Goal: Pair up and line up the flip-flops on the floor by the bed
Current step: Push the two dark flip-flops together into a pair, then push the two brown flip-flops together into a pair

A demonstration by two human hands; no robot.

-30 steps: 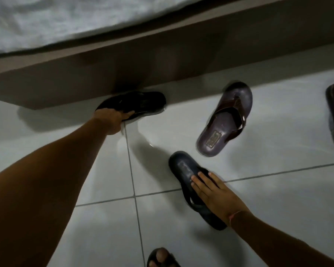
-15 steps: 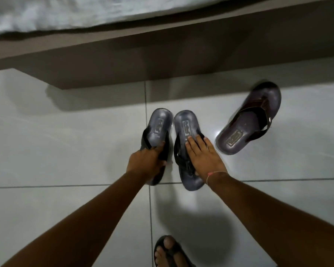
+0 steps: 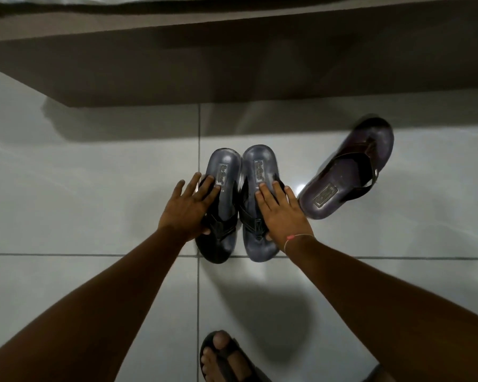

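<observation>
Two matching dark flip-flops lie side by side on the white tile floor, touching, heels toward the bed. My left hand (image 3: 185,213) rests on the left dark flip-flop (image 3: 223,165) with fingers spread apart, thumb beside the sole's edge. My right hand (image 3: 282,216) lies flat on the right dark flip-flop (image 3: 260,161), thumb tucked at its strap. A brown flip-flop (image 3: 342,175) lies alone to the right, turned at an angle, toe pointing up and right. Its partner is out of view.
The brown bed frame (image 3: 232,67) runs across the top, its shadow falling on the tiles just beyond the flip-flops. My own foot in a dark sandal (image 3: 224,359) stands at the bottom middle. Tile floor (image 3: 80,188) stretches left.
The left hand brought the left dark flip-flop from beside the bed to the other one; its fingers have now spread out of the grip. The right hand stayed on its flip-flop.
</observation>
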